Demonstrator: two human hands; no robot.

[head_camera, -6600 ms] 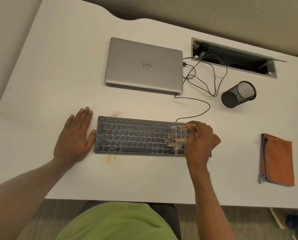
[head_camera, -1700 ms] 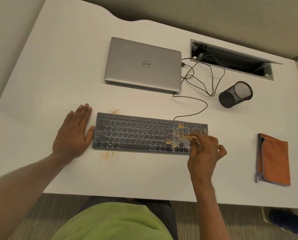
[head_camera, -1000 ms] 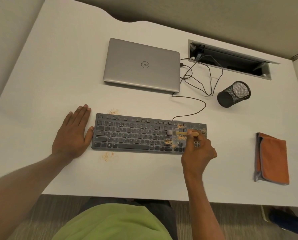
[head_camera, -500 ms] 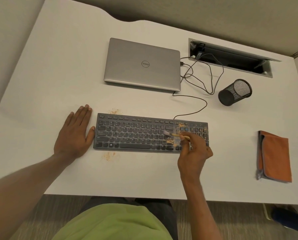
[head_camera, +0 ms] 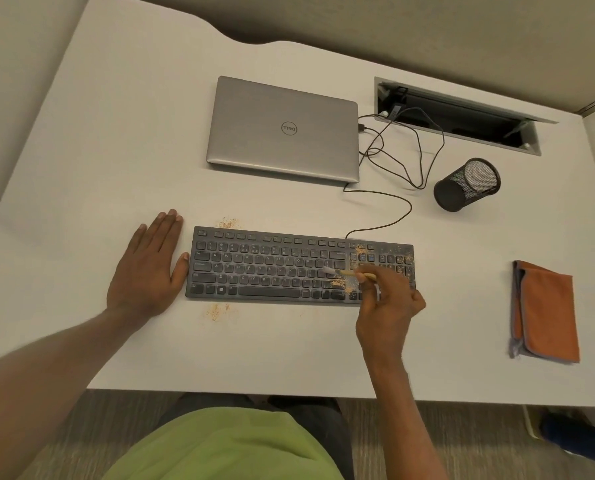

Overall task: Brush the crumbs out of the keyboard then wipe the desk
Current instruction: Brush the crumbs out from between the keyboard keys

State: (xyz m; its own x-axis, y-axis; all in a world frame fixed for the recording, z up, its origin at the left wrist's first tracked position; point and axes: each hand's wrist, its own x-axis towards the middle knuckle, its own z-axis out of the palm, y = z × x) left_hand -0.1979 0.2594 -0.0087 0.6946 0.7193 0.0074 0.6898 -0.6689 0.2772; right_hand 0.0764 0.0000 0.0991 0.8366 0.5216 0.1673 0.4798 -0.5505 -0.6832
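My R hand pinches a small wooden brush, bristles on the keyboard (crumbs mostly over the numpad). L hand lies flat on the desk, thumb against the keyboard's left edge. Orange cloth sits well to the right.

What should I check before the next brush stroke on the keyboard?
1. Grip on brush: right hand pinches the handle. Ok.
2. Bracing: left hand flat on desk, thumb at the left edge of keyboard. Ok.
3. Keys clean: crumbs across the right-hand keys. Not ok.
4. Desk clean: crumb piles beyond and before the keyboard's left part. Not ok.
5. Bristle contact with keys: cannot tell.
6. Wipe ready: orange cloth folded on the desk, right side, untouched. Ok.
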